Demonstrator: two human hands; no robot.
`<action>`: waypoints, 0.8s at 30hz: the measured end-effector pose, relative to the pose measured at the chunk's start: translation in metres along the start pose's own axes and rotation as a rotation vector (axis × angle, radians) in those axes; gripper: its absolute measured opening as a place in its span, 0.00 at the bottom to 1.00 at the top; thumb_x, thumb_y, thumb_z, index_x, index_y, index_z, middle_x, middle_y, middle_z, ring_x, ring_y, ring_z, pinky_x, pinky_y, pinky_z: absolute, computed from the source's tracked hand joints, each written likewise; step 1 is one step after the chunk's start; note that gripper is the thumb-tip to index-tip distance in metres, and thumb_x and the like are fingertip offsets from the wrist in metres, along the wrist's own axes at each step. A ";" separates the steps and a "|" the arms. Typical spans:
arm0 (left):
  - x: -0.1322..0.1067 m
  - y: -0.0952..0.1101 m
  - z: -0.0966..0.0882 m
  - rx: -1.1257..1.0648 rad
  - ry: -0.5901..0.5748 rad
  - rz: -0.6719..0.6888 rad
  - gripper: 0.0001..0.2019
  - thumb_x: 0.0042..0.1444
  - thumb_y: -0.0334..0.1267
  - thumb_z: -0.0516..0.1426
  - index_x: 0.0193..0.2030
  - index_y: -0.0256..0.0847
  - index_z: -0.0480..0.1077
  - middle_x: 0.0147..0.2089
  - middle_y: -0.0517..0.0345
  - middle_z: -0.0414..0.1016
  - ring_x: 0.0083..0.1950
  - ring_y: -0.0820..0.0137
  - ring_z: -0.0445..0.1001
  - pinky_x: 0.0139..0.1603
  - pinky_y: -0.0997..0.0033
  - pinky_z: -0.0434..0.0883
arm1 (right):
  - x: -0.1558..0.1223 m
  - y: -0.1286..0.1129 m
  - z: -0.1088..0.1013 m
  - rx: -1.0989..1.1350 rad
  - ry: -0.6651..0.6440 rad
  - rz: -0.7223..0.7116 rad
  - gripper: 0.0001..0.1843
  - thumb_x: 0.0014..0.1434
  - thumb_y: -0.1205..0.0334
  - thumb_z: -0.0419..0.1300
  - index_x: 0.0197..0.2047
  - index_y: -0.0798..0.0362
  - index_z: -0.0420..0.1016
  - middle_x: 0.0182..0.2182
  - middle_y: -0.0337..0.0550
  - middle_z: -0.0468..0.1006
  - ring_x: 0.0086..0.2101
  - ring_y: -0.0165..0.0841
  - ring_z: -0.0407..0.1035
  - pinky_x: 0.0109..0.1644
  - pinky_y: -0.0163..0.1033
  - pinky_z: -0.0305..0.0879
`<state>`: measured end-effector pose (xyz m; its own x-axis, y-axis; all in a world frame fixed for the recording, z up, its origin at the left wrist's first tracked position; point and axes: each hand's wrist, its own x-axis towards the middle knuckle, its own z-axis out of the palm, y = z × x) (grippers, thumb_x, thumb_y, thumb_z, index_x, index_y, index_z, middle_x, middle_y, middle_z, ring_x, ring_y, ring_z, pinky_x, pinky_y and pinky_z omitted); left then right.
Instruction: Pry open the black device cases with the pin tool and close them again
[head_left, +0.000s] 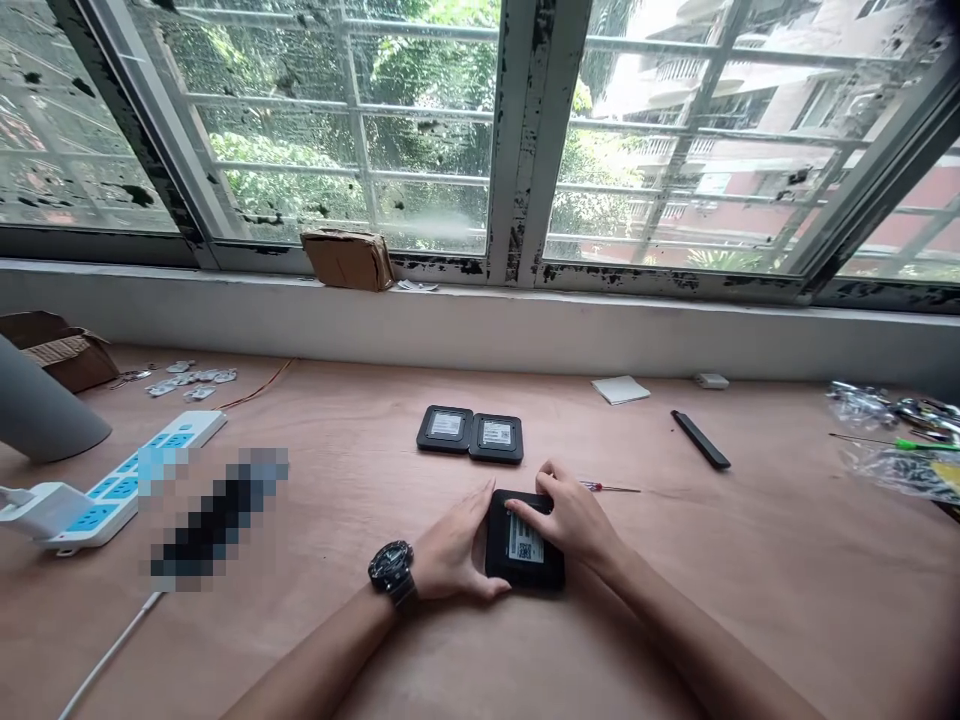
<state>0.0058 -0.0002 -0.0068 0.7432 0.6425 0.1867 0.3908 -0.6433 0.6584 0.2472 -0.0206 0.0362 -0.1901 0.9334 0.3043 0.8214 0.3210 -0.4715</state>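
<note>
A small black square device [523, 552] with a white label lies on the wooden table [750, 560] in front of me. My left hand [455, 549], with a black watch on its wrist, grips the device's left edge between thumb and fingers. My right hand [571, 519] rests over its right side, fingers curled onto the top and label. Two more black devices [470, 434] of the same kind lie side by side just beyond, untouched. A thin red-handled screwdriver [609, 488] lies right of my right hand.
A white and blue power strip [127, 478] and cable lie at the left, by a grey object [37, 410] and a cardboard box [60, 350]. Small white parts [191, 381], a white pad [620, 389], a black bar [700, 439] and plastic bags [896, 435] lie farther off.
</note>
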 end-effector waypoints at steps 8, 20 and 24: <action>-0.013 0.008 -0.010 0.138 0.061 -0.063 0.63 0.43 0.59 0.72 0.78 0.40 0.43 0.76 0.35 0.52 0.75 0.39 0.51 0.74 0.38 0.53 | -0.004 -0.002 -0.030 0.363 -0.107 0.074 0.22 0.61 0.41 0.63 0.30 0.49 0.63 0.27 0.35 0.71 0.29 0.33 0.65 0.30 0.36 0.61; -0.118 0.028 -0.034 0.576 0.319 -0.246 0.35 0.63 0.59 0.59 0.73 0.54 0.56 0.60 0.52 0.76 0.61 0.50 0.74 0.73 0.41 0.59 | -0.016 0.007 -0.092 0.033 -0.214 -0.379 0.10 0.70 0.53 0.58 0.44 0.43 0.81 0.43 0.46 0.80 0.43 0.40 0.74 0.46 0.44 0.72; -0.102 0.022 -0.043 0.440 0.241 -0.272 0.45 0.62 0.56 0.61 0.78 0.51 0.42 0.73 0.49 0.61 0.70 0.48 0.65 0.72 0.45 0.61 | -0.033 0.018 -0.077 -0.113 -0.134 -0.560 0.16 0.71 0.65 0.53 0.47 0.39 0.81 0.49 0.46 0.80 0.48 0.41 0.74 0.52 0.49 0.72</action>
<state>-0.0850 -0.0623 0.0202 0.4592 0.8531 0.2476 0.7789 -0.5207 0.3497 0.3095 -0.0583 0.0813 -0.6719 0.6409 0.3713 0.6270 0.7590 -0.1754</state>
